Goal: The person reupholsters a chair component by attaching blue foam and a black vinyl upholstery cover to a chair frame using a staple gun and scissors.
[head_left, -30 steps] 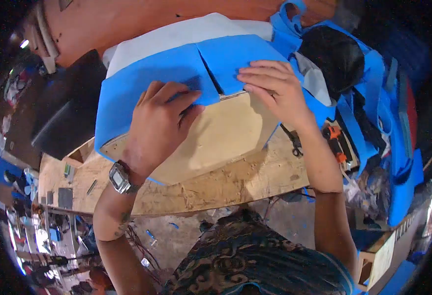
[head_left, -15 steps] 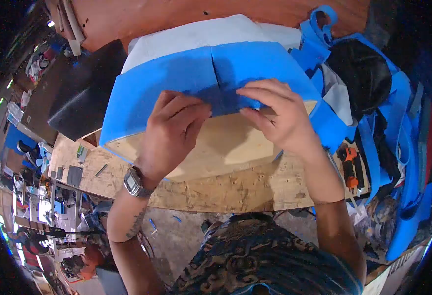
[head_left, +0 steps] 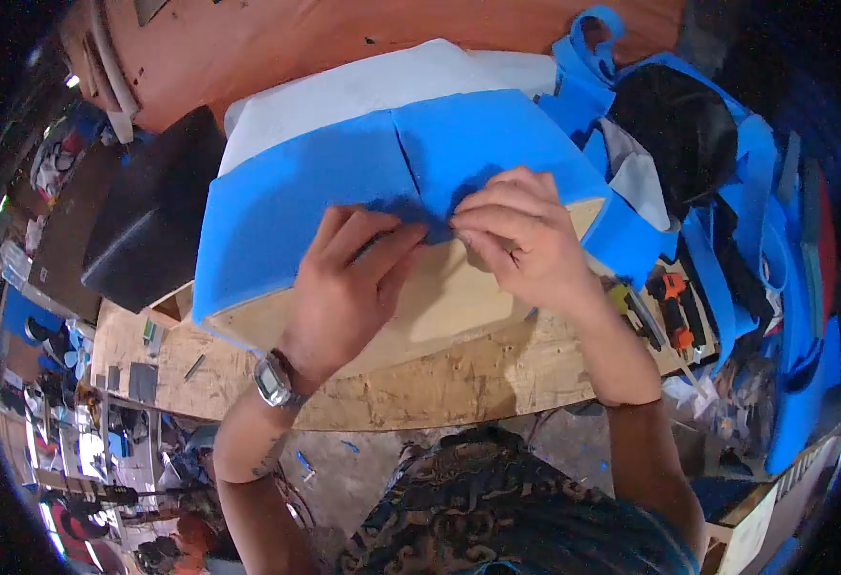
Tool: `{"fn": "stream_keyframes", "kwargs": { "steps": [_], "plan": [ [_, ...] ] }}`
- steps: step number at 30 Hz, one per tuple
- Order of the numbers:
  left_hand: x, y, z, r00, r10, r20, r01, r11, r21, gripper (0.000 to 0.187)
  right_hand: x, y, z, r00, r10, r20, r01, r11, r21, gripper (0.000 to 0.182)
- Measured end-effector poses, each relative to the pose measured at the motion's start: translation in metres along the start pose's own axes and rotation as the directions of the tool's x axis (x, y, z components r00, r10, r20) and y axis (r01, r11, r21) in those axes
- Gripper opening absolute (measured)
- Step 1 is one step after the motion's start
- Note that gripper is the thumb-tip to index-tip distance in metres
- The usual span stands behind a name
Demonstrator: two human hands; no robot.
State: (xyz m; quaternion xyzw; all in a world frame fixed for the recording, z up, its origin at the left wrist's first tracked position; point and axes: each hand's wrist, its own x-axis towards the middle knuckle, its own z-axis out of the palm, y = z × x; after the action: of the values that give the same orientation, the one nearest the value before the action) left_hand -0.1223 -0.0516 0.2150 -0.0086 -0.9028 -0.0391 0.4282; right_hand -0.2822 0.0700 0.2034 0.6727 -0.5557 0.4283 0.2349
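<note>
1. Orange-brown surface (head_left: 277, 53) spans the top of the view, behind everything on the bench.
2. Pale wooden workbench (head_left: 420, 393) runs across the middle, its near edge curved by the lens.
3. Blue covering (head_left: 286, 192) lies mid-bench over a bulky form, split by a narrow slit running down towards both hands.
4. Light wooden panel (head_left: 459, 297) faces the person below the covering's lower edge.
5. Grey-white sheet (head_left: 363, 86) borders the covering on its far side.
6. Black panel (head_left: 152, 220) leans at the far left, blue strips (head_left: 761, 220) hang at the right.
7. Left hand (head_left: 349, 283): narrow, fingertips and thumb pinching the covering's lower edge left of the slit.
8. Right hand (head_left: 531, 235): likewise narrow, pinching that edge just right of it; the fingertips almost meet.
9. Orange-and-black tool (head_left: 681, 337) lies near the bench's right end.
10. Wristwatch (head_left: 273, 380) circles the left wrist.
</note>
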Motion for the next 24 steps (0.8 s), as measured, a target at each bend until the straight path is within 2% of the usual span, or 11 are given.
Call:
{"fn": "stream_keyframes", "kwargs": {
  "steps": [7,11,13,14,16,18,19,20,21,22,24],
  "plan": [
    [0.000,0.008,0.013,0.999,0.053,-0.002,-0.052,0.989,0.138,0.028,-0.007,-0.001,-0.003,1.000,-0.007,0.009,0.008,0.999,-0.046,0.023],
    [0.000,0.010,0.013,0.998,0.038,0.054,-0.047,0.986,0.162,0.030,-0.020,-0.006,-0.034,0.994,0.105,0.009,-0.105,0.984,0.142,0.032],
    [0.000,0.012,0.010,0.997,0.020,0.081,-0.035,0.983,0.183,0.031,-0.052,0.016,-0.072,0.973,0.152,-0.171,-0.164,0.985,-0.057,0.033],
    [0.000,0.012,0.010,0.996,0.024,0.081,-0.039,0.981,0.189,0.031,-0.068,0.029,-0.091,0.927,0.197,-0.318,-0.245,0.962,-0.119,0.032],
    [-0.001,0.012,0.012,0.997,0.022,0.075,-0.037,0.977,0.209,0.032,-0.121,0.070,-0.127,0.694,0.490,-0.527,-0.584,0.811,-0.015,0.034],
    [-0.002,0.013,0.013,0.998,-0.005,0.055,-0.006,0.980,0.199,0.032,-0.182,0.119,-0.154,0.495,0.690,-0.528,-0.806,0.592,0.019,0.045],
    [-0.002,0.014,0.014,0.999,-0.019,0.043,0.010,0.981,0.194,0.033,-0.224,0.147,-0.164,0.427,0.766,-0.481,-0.896,0.429,-0.112,0.050],
    [-0.002,0.014,0.014,0.999,-0.030,0.039,0.022,0.982,0.186,0.032,-0.279,0.172,-0.168,0.347,0.856,-0.383,-0.902,0.194,-0.386,0.056],
    [-0.003,0.014,0.014,0.998,-0.043,0.035,0.036,0.984,0.176,0.032,-0.330,0.191,-0.170,0.230,0.930,-0.286,-0.737,-0.025,-0.676,0.063],
    [-0.003,0.014,0.014,0.998,-0.054,0.030,0.048,0.985,0.167,0.032,-0.377,0.201,-0.171,0.145,0.970,-0.198,-0.558,-0.085,-0.826,0.069],
    [-0.004,0.014,0.015,0.998,-0.050,0.031,0.043,0.980,0.192,0.032,-0.475,0.233,-0.176,0.342,0.937,-0.070,-0.489,0.114,-0.865,0.071]
  ]
}}
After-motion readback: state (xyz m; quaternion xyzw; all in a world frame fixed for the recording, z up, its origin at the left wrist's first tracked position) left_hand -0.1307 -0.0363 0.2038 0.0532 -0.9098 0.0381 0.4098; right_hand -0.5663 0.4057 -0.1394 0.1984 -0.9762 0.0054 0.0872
